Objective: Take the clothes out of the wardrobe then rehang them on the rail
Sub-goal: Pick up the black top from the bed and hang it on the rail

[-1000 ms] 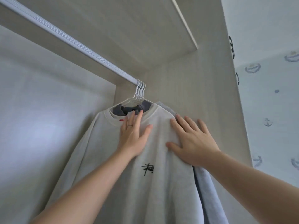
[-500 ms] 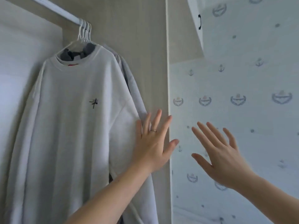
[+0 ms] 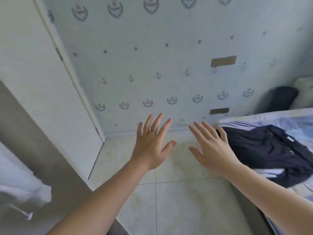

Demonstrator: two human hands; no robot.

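Shift: we have turned from the rail and the chest of the white sweatshirt (image 3: 22, 189) down toward the tiled floor (image 3: 186, 209), and both hands have come off its cloth.
Left hand (image 3: 150, 146): fingers spread wide, holding nothing, hovering over the floor, with 1 ring on it.
Right hand (image 3: 213, 150): also splayed and empty; its little finger lies at the edge of the dark navy garment (image 3: 271, 150), and we cannot tell whether they touch.
Dark navy garment: crumpled on the bed (image 3: 254, 116) at our right, outside the wardrobe.
White sweatshirt: only a blurred hem shows at lower left, beside the wardrobe side panel (image 3: 42, 150).
Rail: out of view.
Progress: we judge the rehanging part done, with at least 1 piece on the bed left to hang.
Next: we judge a reach rightward for the navy garment.
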